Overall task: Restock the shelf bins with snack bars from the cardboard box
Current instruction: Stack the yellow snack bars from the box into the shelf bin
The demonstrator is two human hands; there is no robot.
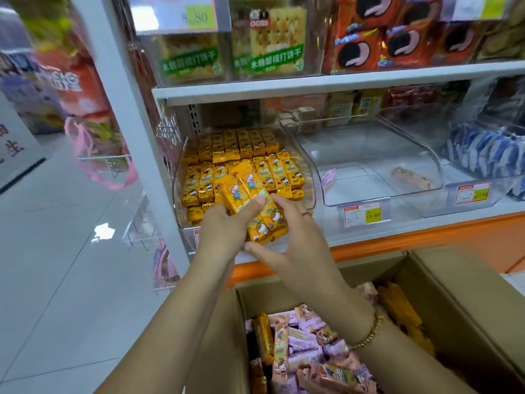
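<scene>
A bundle of yellow snack bars (255,206) is held between both hands at the front lip of a clear shelf bin (309,191) packed with rows of the same yellow bars. My left hand (224,226) grips the bundle from the left with the thumb on top. My right hand (287,245) cups it from the right and underneath. Below, the open cardboard box (443,294) holds several loose bars in purple, pink and yellow wrappers.
To the right stands a nearly empty clear bin (397,155) with one bar and a price tag (365,214). Another bin of blue packs (488,152) sits further right. Biscuit packs fill the upper shelf (312,83). A white upright post (125,109) and tiled floor lie left.
</scene>
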